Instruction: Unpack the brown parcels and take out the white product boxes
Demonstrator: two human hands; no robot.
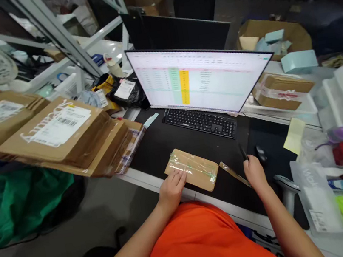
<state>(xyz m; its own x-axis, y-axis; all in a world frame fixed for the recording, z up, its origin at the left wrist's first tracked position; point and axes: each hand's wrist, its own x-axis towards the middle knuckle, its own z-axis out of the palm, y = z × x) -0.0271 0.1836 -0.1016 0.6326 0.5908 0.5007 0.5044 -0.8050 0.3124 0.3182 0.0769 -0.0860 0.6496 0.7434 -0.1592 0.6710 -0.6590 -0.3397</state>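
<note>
In the lower centre of the frame, a kraft cardboard mailer (197,172) lies flat on the black tabletop (153,144), with shiny tape and green marks across its face. The left hand (173,187) rests palm down on its near-left part, fingers laid on top without gripping. The right hand (255,172) is closed round a slim dark tool (242,151); whether it carries a blade cannot be told. Between that hand and the mailer lies a narrow torn cardboard strip (234,174).

If the tool is sharp, a slip towards the mailer could nick the left fingers or score whatever is inside. With only a light press on it, the mailer might skid on the smooth surface. A careless sweep of the right arm could knock the mouse (261,154) or the barcode scanner (288,190).

At left, the upper carton (52,133) bears big white lettering, apparently ending "eauty", and a white barcode label. A clear plastic bag (313,193) at lower right reads "Work". The monitor (202,76) shows a spreadsheet with green and orange columns, its text too small to read, like the keyboard's (201,122) logo.
</note>
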